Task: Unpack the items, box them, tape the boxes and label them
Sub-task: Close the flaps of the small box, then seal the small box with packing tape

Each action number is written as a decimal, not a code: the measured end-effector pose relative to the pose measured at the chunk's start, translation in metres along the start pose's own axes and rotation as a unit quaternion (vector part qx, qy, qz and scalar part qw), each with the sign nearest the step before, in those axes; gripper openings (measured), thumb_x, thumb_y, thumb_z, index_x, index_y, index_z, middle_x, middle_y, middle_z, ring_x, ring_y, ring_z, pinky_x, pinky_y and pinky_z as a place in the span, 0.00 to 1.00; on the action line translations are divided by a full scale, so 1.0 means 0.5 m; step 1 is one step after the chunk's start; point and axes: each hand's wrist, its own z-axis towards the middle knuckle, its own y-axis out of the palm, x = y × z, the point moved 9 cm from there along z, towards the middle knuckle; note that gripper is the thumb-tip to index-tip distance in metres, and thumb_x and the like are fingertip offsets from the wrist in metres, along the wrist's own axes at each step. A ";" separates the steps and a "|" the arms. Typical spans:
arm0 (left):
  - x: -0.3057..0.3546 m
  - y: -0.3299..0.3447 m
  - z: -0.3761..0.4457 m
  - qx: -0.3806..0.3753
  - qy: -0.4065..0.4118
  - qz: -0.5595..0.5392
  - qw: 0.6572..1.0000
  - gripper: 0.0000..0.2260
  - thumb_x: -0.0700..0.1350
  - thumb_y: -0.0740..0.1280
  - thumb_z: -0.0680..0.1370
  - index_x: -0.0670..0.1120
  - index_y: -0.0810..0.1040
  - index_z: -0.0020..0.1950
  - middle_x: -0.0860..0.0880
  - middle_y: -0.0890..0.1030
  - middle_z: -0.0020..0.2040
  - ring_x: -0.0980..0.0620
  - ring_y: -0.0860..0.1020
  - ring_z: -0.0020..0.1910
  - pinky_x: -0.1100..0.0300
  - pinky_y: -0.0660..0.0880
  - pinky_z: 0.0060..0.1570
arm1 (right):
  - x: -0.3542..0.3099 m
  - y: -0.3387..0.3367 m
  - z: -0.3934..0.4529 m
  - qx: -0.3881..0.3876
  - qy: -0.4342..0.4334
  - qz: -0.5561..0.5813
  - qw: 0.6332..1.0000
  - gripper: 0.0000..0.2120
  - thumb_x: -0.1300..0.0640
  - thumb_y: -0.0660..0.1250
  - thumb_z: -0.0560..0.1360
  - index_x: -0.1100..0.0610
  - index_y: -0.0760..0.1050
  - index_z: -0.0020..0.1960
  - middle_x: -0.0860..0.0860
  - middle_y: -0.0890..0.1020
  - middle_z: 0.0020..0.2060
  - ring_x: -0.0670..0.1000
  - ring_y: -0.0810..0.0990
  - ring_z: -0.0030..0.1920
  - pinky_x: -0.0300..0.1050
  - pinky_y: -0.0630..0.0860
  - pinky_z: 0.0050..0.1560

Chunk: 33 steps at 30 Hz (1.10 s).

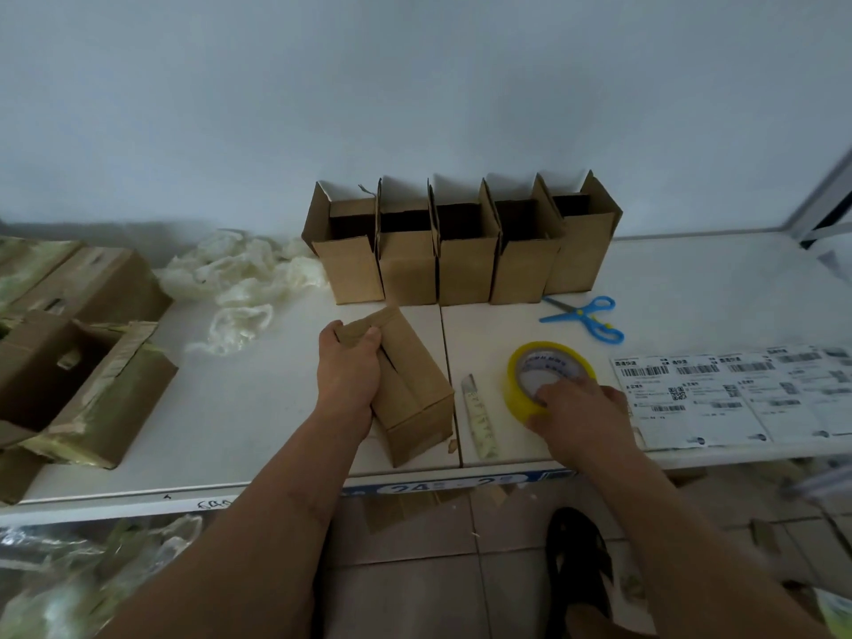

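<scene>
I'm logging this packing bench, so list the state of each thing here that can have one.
Small brown cardboard box: lying down, flaps closed, untaped, held by left hand.
Yellow tape roll: flat on table, right hand on it.
Five brown cardboard boxes in a row: upright, flaps open.
Blue scissors: closed, lying flat.
Large taped carton: open.

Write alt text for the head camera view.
A person's left hand holds a small closed cardboard box on a white table while the right hand grasps a yellow tape roll. Five open boxes line the wall; blue scissors and shipping labels lie right.
</scene>
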 end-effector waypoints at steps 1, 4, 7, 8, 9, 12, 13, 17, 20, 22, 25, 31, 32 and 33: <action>0.005 -0.001 0.001 0.000 0.006 0.012 1.000 0.28 0.51 0.67 0.80 0.52 0.60 0.77 0.47 0.73 0.65 0.45 0.75 0.60 0.44 0.75 0.62 | 0.002 -0.001 0.003 -0.001 -0.002 0.008 1.000 0.16 0.45 0.60 0.78 0.45 0.72 0.65 0.49 0.74 0.66 0.52 0.66 0.70 0.54 0.58 0.70; 0.023 -0.004 0.007 -0.003 0.036 0.051 0.998 0.29 0.50 0.67 0.79 0.52 0.59 0.78 0.48 0.68 0.71 0.45 0.71 0.65 0.45 0.72 0.66 | 0.013 -0.031 0.005 -0.003 -0.005 0.086 0.996 0.15 0.45 0.60 0.80 0.48 0.72 0.64 0.51 0.76 0.62 0.55 0.72 0.64 0.50 0.64 0.64; 0.045 -0.003 0.010 -0.011 0.070 0.078 0.994 0.29 0.48 0.67 0.80 0.51 0.60 0.78 0.49 0.65 0.74 0.48 0.68 0.69 0.48 0.69 0.68 | 0.014 -0.068 -0.009 -0.011 -0.038 0.265 0.963 0.12 0.48 0.64 0.79 0.53 0.76 0.57 0.50 0.78 0.49 0.54 0.77 0.53 0.44 0.69 0.47; 0.050 -0.002 0.010 -0.014 0.076 0.085 0.993 0.28 0.48 0.67 0.79 0.52 0.61 0.77 0.49 0.65 0.74 0.48 0.68 0.69 0.48 0.70 0.67 | 0.010 -0.081 -0.017 -0.011 -0.055 0.310 0.949 0.10 0.49 0.65 0.79 0.54 0.77 0.54 0.50 0.79 0.46 0.52 0.77 0.49 0.43 0.69 0.43; 0.053 -0.001 0.010 -0.019 0.079 0.090 0.993 0.27 0.48 0.68 0.79 0.52 0.62 0.77 0.49 0.66 0.73 0.48 0.69 0.68 0.48 0.70 0.67 | 0.003 -0.092 -0.026 -0.012 -0.073 0.339 0.938 0.09 0.49 0.65 0.79 0.54 0.77 0.52 0.51 0.80 0.45 0.51 0.78 0.47 0.41 0.70 0.41; 0.051 0.003 0.009 -0.027 0.073 0.105 0.991 0.25 0.52 0.68 0.78 0.54 0.67 0.73 0.50 0.67 0.72 0.48 0.70 0.67 0.44 0.72 0.65 | -0.020 -0.110 -0.039 -0.036 -0.105 0.411 0.905 0.07 0.50 0.66 0.78 0.50 0.80 0.53 0.49 0.84 0.46 0.47 0.81 0.48 0.35 0.73 0.43; 0.054 0.003 0.007 -0.026 0.074 0.115 0.990 0.24 0.53 0.68 0.78 0.55 0.67 0.73 0.50 0.67 0.71 0.48 0.70 0.66 0.44 0.72 0.65 | -0.028 -0.117 -0.042 -0.050 -0.109 0.438 0.891 0.06 0.50 0.66 0.78 0.48 0.80 0.53 0.45 0.84 0.45 0.44 0.81 0.47 0.31 0.73 0.42; 0.079 0.006 -0.003 -0.029 0.112 0.164 0.980 0.24 0.56 0.68 0.77 0.55 0.68 0.71 0.52 0.68 0.69 0.48 0.69 0.66 0.42 0.71 0.65 | -0.056 -0.156 -0.046 -0.068 -0.131 0.509 0.848 0.17 0.42 0.67 0.69 0.48 0.81 0.54 0.43 0.85 0.47 0.44 0.82 0.50 0.41 0.73 0.53; 0.098 0.011 -0.014 -0.041 0.155 0.202 0.966 0.22 0.55 0.68 0.77 0.55 0.69 0.70 0.55 0.67 0.68 0.51 0.67 0.67 0.45 0.70 0.67 | -0.086 -0.199 -0.047 -0.054 -0.149 0.560 0.813 0.17 0.44 0.65 0.67 0.50 0.81 0.51 0.46 0.85 0.45 0.42 0.81 0.46 0.36 0.73 0.48; 0.105 0.008 -0.018 -0.048 0.156 0.193 0.968 0.21 0.55 0.66 0.79 0.55 0.69 0.70 0.57 0.67 0.66 0.54 0.68 0.65 0.50 0.70 0.65 | -0.110 -0.215 -0.046 -0.059 -0.153 0.598 0.785 0.14 0.46 0.65 0.67 0.51 0.82 0.48 0.47 0.86 0.44 0.44 0.82 0.44 0.39 0.75 0.49; 0.109 0.004 -0.017 -0.056 0.146 0.172 0.973 0.17 0.55 0.61 0.82 0.54 0.72 0.70 0.58 0.70 0.60 0.56 0.70 0.60 0.52 0.70 0.64 | -0.153 -0.215 -0.045 -0.086 -0.161 0.632 0.754 0.12 0.43 0.67 0.65 0.44 0.85 0.44 0.48 0.86 0.45 0.47 0.84 0.46 0.49 0.77 0.55; 0.085 0.016 0.010 -0.091 0.154 0.270 0.946 0.17 0.56 0.57 0.81 0.55 0.78 0.66 0.49 0.75 0.62 0.48 0.73 0.63 0.48 0.71 0.65 | -0.202 -0.177 -0.030 -0.114 -0.112 0.682 0.713 0.26 0.42 0.70 0.60 0.52 0.80 0.54 0.52 0.86 0.50 0.57 0.83 0.54 0.59 0.77 0.60; 0.080 0.014 0.014 -0.091 0.142 0.270 0.948 0.16 0.55 0.58 0.81 0.56 0.78 0.66 0.49 0.73 0.62 0.49 0.72 0.63 0.49 0.70 0.66 | -0.207 -0.174 -0.030 -0.115 -0.107 0.681 0.716 0.26 0.41 0.70 0.60 0.51 0.80 0.54 0.52 0.86 0.50 0.56 0.83 0.54 0.59 0.77 0.60; 0.077 0.010 0.018 -0.090 0.135 0.260 0.952 0.15 0.54 0.59 0.82 0.56 0.78 0.67 0.49 0.72 0.62 0.49 0.71 0.63 0.50 0.69 0.67 | -0.213 -0.170 -0.028 -0.116 -0.105 0.672 0.724 0.25 0.41 0.70 0.60 0.50 0.80 0.54 0.51 0.86 0.50 0.56 0.83 0.54 0.59 0.77 0.60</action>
